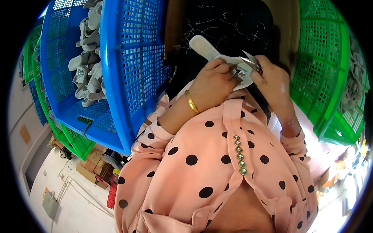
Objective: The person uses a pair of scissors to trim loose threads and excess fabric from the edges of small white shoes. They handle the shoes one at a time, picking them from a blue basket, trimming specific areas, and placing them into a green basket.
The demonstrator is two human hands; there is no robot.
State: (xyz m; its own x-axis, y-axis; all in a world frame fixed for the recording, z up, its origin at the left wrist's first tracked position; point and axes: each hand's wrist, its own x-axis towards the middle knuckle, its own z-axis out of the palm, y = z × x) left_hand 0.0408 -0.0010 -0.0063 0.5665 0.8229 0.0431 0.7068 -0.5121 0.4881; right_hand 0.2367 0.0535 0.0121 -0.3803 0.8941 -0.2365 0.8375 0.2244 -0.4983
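My left hand [216, 83], with a gold bangle at the wrist, is closed round a white shoe upper [245, 80]. A rounded strap [205, 47] of this piece sticks out beyond my fingers, and a small coloured print shows on its side. In my right hand [274, 84] is a pair of small metal scissors [251, 62], their blades parted and pointing left over the upper. The fingers of both hands are partly hidden behind the work.
Left of me stands a tall blue perforated crate [112, 81] holding several shoe uppers [81, 73]. A green crate [316, 77] with more pieces [351, 81] stands on the right. Loose white threads [223, 23] lie on the dark surface beyond my hands. Cardboard boxes [94, 165] sit at lower left.
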